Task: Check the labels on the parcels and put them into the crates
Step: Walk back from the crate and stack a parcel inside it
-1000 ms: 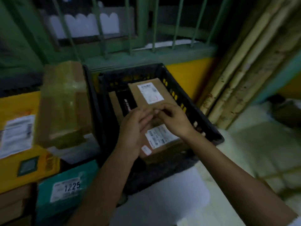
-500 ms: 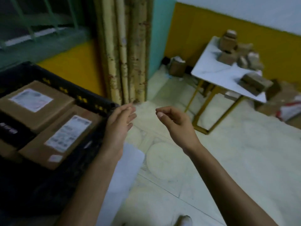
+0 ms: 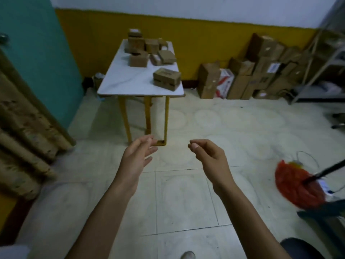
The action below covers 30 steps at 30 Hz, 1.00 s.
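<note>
Left hand (image 3: pixel 137 156) and right hand (image 3: pixel 209 156) are loosely curled and empty. Bare floor (image 3: pixel 186 193) runs up to the table (image 3: pixel 127 81). Parcels (image 3: pixel 143 47) are bunched at its far end, and the nearest parcel (image 3: pixel 167 78) lies crosswise by its right edge.

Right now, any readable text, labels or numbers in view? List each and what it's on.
None can be read in this picture.
Front box on the table: dark print on top, blurred.
Brown box by the wall: white label with bluish print, too small to read.
White and red box: red marking, blurred.
</note>
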{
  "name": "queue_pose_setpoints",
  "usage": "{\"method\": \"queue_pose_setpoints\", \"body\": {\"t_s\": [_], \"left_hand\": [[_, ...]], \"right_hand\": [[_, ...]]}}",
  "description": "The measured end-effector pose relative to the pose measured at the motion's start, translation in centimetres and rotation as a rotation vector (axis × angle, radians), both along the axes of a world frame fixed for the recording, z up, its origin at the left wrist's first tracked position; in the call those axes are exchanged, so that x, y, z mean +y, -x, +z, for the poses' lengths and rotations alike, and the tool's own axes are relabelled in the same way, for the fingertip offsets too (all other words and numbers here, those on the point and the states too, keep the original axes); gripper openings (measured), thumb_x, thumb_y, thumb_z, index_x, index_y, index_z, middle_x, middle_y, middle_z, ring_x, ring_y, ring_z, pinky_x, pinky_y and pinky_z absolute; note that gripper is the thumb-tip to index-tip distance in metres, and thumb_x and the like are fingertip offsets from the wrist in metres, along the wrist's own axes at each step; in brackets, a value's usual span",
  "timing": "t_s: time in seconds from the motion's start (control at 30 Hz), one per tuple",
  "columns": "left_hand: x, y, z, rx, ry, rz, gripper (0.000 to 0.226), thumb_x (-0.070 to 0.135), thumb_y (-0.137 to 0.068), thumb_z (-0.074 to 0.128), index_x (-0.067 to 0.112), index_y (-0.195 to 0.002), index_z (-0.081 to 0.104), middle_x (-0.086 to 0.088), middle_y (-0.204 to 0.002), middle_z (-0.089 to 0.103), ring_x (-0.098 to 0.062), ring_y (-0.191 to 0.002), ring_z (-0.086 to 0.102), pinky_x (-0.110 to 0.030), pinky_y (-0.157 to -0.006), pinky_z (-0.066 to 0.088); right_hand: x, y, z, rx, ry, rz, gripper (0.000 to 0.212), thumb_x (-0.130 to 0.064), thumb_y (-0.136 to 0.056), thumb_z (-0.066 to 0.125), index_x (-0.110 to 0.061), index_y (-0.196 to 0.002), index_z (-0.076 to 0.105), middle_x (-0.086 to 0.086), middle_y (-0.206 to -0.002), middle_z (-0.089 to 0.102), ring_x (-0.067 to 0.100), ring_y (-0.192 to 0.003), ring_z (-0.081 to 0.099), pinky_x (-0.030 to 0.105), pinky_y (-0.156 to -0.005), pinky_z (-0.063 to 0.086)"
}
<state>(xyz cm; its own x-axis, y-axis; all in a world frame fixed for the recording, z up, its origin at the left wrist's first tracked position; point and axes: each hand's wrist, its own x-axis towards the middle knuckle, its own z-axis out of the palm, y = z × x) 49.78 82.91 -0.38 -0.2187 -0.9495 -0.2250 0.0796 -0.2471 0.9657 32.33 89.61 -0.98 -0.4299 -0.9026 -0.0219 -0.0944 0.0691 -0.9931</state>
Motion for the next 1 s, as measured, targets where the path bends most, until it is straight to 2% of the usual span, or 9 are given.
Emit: {"method": "queue_pose_setpoints", "body": {"t_s": [0.17,0.3,0.57,0.77,1.0], "left_hand": [[-1.2,11.6,-0.5,0.028,-0.015,-0.086,0.019,0.030,-0.098,0.047,0.028,-0.107,0.064,0.007,-0.109,0.070,-0.008,-0.102,0.066,-0.029,-0.087,0.047],[-2.8,18.3,-1.0,0.000,-0.023,-0.142,0.021,0.029,-0.099,0.046,0.027,-0.109,0.064,0.005,-0.112,0.069,-0.008,-0.105,0.065,-0.031,-0.092,0.047],[-8.7,30.5,-4.0,-0.024,-0.065,-0.248,0.020,0.027,-0.099,0.045,0.028,-0.106,0.063,0.007,-0.109,0.069,-0.009,-0.104,0.064,-0.028,-0.086,0.047],[-16.7,41.4,-6.3,-0.001,-0.105,-0.304,0.018,0.026,-0.098,0.048,0.028,-0.104,0.064,0.006,-0.108,0.070,-0.010,-0.103,0.065,-0.031,-0.089,0.047],[-27.2,52.6,-5.4,-0.018,-0.093,-0.371,0.018,0.026,-0.099,0.046,0.027,-0.105,0.063,0.007,-0.109,0.069,-0.010,-0.103,0.064,-0.027,-0.085,0.047]], "right_hand": [[0.7,11.6,-0.3,-0.063,-0.006,-0.164,0.011,-0.024,-0.092,0.060,-0.028,-0.095,0.069,-0.005,-0.100,0.073,0.006,-0.100,0.066,0.025,-0.086,0.050],[0.7,17.7,-0.8,-0.114,0.020,-0.249,0.013,-0.027,-0.092,0.057,-0.029,-0.099,0.068,-0.004,-0.101,0.073,0.007,-0.098,0.067,0.025,-0.082,0.051],[-2.6,28.0,-3.2,-0.201,0.002,-0.367,0.015,-0.032,-0.095,0.053,-0.032,-0.108,0.062,-0.004,-0.103,0.072,0.004,-0.094,0.069,0.027,-0.085,0.052],[-9.5,38.3,-4.0,-0.194,-0.036,-0.441,0.021,-0.034,-0.096,0.053,-0.027,-0.113,0.061,-0.002,-0.105,0.071,0.008,-0.094,0.070,0.031,-0.088,0.052],[-19.7,49.3,-3.1,-0.167,-0.048,-0.473,0.014,-0.033,-0.096,0.053,-0.030,-0.104,0.064,-0.002,-0.104,0.072,0.007,-0.091,0.070,0.029,-0.085,0.053]]}}
